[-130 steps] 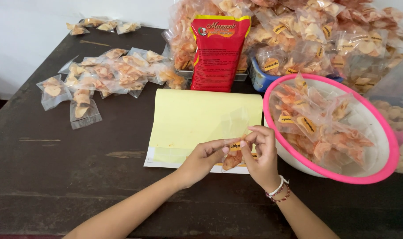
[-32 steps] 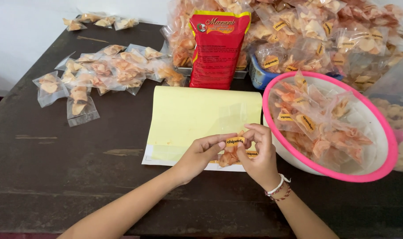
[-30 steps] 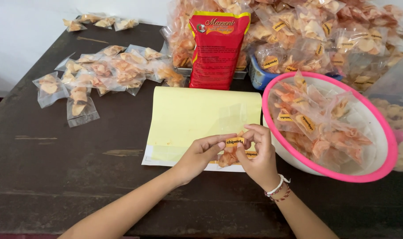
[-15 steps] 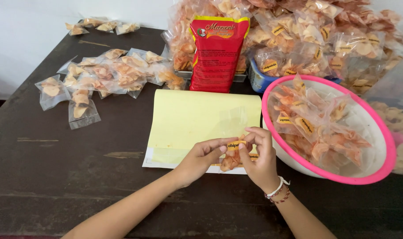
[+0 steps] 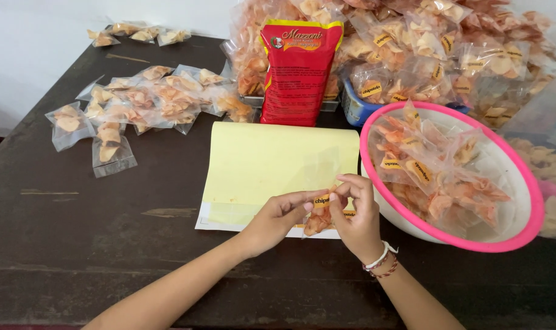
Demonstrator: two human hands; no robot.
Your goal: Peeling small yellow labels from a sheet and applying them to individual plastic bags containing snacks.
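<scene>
Bench: dark wood, carrying everything seen from the head camera.
Heap: clear packets of orange chips piled at the far right corner, many with yellow labels.
Bowl: white with a pink rim, at the right edge, half full of labelled packets.
Sheet: pale yellow backing paper, flat at mid-bench, its near edge just under the hands.
Red bag: stands upright at the sheet's far edge, against the heap.
Loose packets: unlabelled, scattered toward the far left corner, well apart from the hands.
Packet: the one in hand, held over the sheet's near right corner; long axis runs roughly far-to-near, chips sagging at the near end, open clear top pointing away.
Left hand: fingertips pinched narrow on the packet's left side, at the label.
Right hand: thumb and forefinger closed on the packet's upper right; it is the hand nearer the bowl, which lies just to its right.
Label: small yellow sticker on the packet's face, lying crosswise between both sets of fingertips.
</scene>
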